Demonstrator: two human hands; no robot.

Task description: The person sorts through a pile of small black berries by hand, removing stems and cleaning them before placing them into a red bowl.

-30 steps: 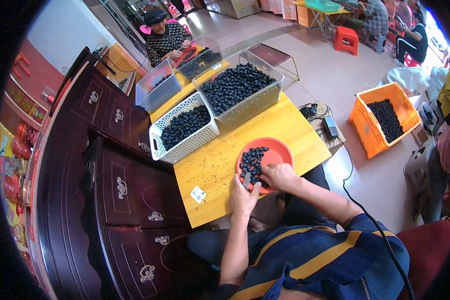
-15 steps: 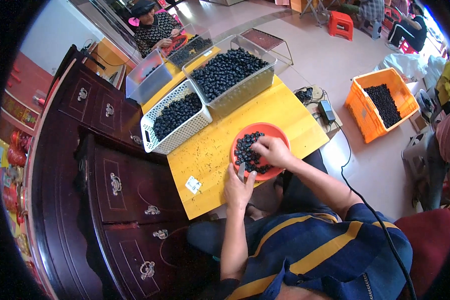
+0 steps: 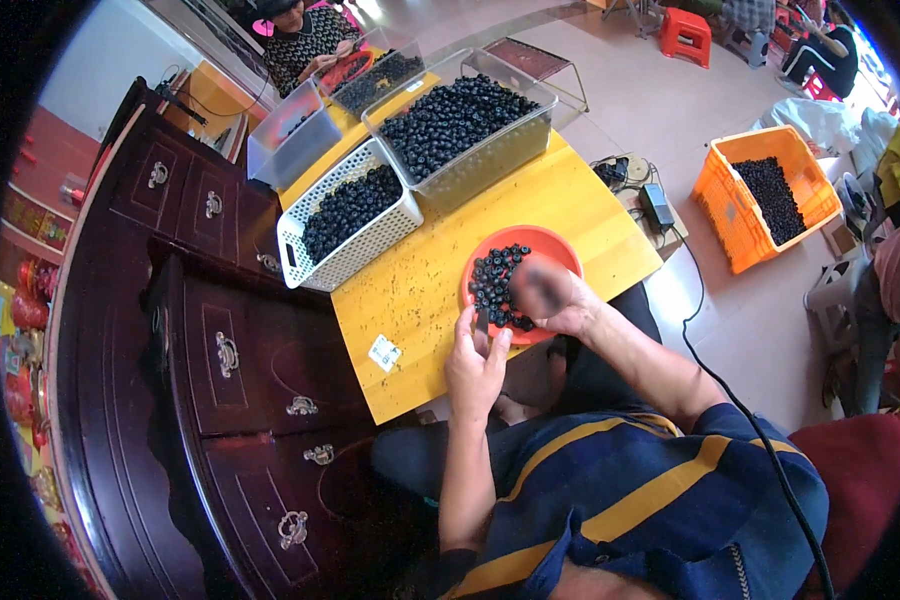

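Observation:
An orange-red round dish (image 3: pixel 567 248) lies at the near edge of the yellow table, holding many dark, round, berry-like pieces (image 3: pixel 492 282). My left hand (image 3: pixel 477 372) is at its near left rim. A flat, narrow, blade-like strip (image 3: pixel 482 325) shows between the left thumb and forefinger, pointing at the dish; its lower end is hidden. Over the right side of the dish is my right hand (image 3: pixel 567 300). A dark smear lies across its palm side, and its fingers are blurred, so I cannot make out what it holds.
Behind the dish stand a white perforated basket (image 3: pixel 407 222) and a clear bin (image 3: pixel 490 160), both filled with dark pieces. An orange crate (image 3: pixel 725 222) is on the floor at right. Dark drawers (image 3: pixel 230 300) border the left. A black cable (image 3: pixel 692 320) runs beside my right arm. Across the table sits another person (image 3: pixel 305 50).
My right hand has drawn back slightly right from the pieces and turned, with a dark smear now at its palm. The left hand stays at the rim. The view has shifted slightly.

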